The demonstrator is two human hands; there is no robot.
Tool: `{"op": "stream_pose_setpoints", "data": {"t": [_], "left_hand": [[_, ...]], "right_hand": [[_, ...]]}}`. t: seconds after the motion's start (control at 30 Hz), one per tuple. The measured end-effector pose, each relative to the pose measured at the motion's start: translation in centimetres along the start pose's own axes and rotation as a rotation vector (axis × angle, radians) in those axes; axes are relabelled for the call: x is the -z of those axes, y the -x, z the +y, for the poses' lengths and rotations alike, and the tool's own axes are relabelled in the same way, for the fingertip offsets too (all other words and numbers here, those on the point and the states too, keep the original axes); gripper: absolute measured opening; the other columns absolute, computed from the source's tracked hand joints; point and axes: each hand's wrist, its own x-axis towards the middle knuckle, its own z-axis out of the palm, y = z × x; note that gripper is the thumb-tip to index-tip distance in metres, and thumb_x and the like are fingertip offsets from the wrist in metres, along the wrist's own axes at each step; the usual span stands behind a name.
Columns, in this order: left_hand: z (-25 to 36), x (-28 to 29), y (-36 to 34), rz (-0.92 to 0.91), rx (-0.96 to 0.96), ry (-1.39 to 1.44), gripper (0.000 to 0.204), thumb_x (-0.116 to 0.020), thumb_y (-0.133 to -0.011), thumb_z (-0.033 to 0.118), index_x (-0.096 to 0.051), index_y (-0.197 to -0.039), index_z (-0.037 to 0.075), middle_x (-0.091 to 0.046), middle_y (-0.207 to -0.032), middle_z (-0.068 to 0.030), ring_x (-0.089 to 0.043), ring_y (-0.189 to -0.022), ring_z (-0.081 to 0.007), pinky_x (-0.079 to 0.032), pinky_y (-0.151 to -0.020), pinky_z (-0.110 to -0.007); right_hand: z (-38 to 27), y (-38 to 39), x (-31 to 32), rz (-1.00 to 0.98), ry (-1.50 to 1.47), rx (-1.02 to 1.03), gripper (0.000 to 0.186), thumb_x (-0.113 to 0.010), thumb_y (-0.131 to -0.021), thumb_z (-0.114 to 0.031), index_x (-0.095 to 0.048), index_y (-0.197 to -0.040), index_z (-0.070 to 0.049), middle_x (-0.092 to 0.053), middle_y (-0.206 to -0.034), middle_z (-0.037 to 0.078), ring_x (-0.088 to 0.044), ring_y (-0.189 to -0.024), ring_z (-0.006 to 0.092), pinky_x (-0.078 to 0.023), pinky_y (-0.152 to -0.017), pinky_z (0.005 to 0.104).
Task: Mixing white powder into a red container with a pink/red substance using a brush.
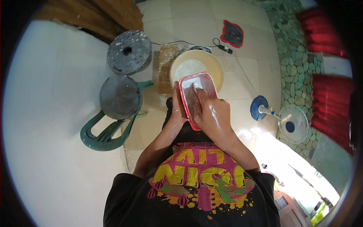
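My left hand [178, 106] grips the left side of a red rectangular tub [208, 80] with a pale, smeared inside. The tub is tilted over the near edge of a cream basin [217, 69], which holds whitish liquid. Inside the tub, the fingers of my right hand [213, 115] are closed around a small white piece [197, 84]. Its kind is not clear, as the fingers partly cover it. Wet white residue shines on the back of my right hand and wrist.
A wooden board [165, 66] lies under the basin. To the left stand a speckled grey disc [128, 53] and a green plastic chair [104, 138] with a round grey slab [119, 97]. A power cord [245, 70] crosses the tiles towards a fan [293, 123] on the right.
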Motion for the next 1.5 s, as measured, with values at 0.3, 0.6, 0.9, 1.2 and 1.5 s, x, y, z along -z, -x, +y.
{"op": "stream_pose_setpoints", "data": {"t": [0.3, 0.6, 0.9, 1.2, 1.5], "left_hand": [[-17.7, -5.7, -7.7, -0.288, 0.194, 0.124, 0.065, -0.038, -0.093, 0.062, -0.049, -0.133, 0.012, -0.058, -0.123, -0.0108, -0.057, -0.111, -0.0265, -0.046, -0.098, -0.044], [-31.5, -11.7, -11.6, -0.339, 0.222, 0.187, 0.080, -0.026, -0.091, 0.070, -0.043, -0.137, 0.007, -0.053, -0.129, -0.0148, -0.054, -0.116, -0.0306, -0.044, -0.101, -0.045], [-36.6, -18.3, -16.3, -0.248, 0.269, -0.043, 0.077, -0.024, -0.093, 0.068, -0.046, -0.134, 0.008, -0.058, -0.123, -0.0150, -0.059, -0.111, -0.0301, -0.047, -0.098, -0.045], [-40.9, -24.4, -25.0, -0.219, 0.235, -0.066, 0.075, -0.024, -0.093, 0.067, -0.046, -0.134, 0.008, -0.057, -0.123, -0.0153, -0.059, -0.111, -0.0302, -0.048, -0.097, -0.045], [-41.9, -28.8, -33.9, -0.250, -0.028, -0.044, 0.067, -0.026, -0.096, 0.062, -0.050, -0.131, 0.009, -0.059, -0.121, -0.0143, -0.059, -0.109, -0.0298, -0.049, -0.095, -0.044]], "right_hand": [[17.7, 6.6, 8.4, 0.254, -0.143, -0.148, 0.020, -0.058, -0.085, -0.018, -0.066, -0.099, -0.005, -0.062, -0.068, 0.021, -0.062, -0.066, 0.0398, -0.049, -0.058, 0.0448], [31.0, 10.9, 14.6, 0.222, -0.019, -0.132, 0.014, -0.059, -0.084, -0.020, -0.063, -0.087, -0.006, -0.062, -0.067, 0.018, -0.061, -0.064, 0.0394, -0.047, -0.057, 0.0469], [38.9, 10.4, 18.1, 0.276, -0.206, -0.150, 0.015, -0.058, -0.083, -0.018, -0.062, -0.089, -0.004, -0.062, -0.068, 0.019, -0.061, -0.065, 0.0412, -0.048, -0.058, 0.0477], [48.1, 4.4, 22.1, 0.381, -0.258, -0.041, 0.013, -0.061, -0.082, -0.013, -0.060, -0.080, -0.001, -0.058, -0.067, 0.022, -0.057, -0.063, 0.0421, -0.044, -0.056, 0.0453], [54.0, -3.4, 27.2, 0.259, -0.273, 0.099, 0.014, -0.061, -0.082, -0.014, -0.060, -0.079, 0.000, -0.058, -0.068, 0.022, -0.059, -0.062, 0.0410, -0.045, -0.055, 0.0464]]}}
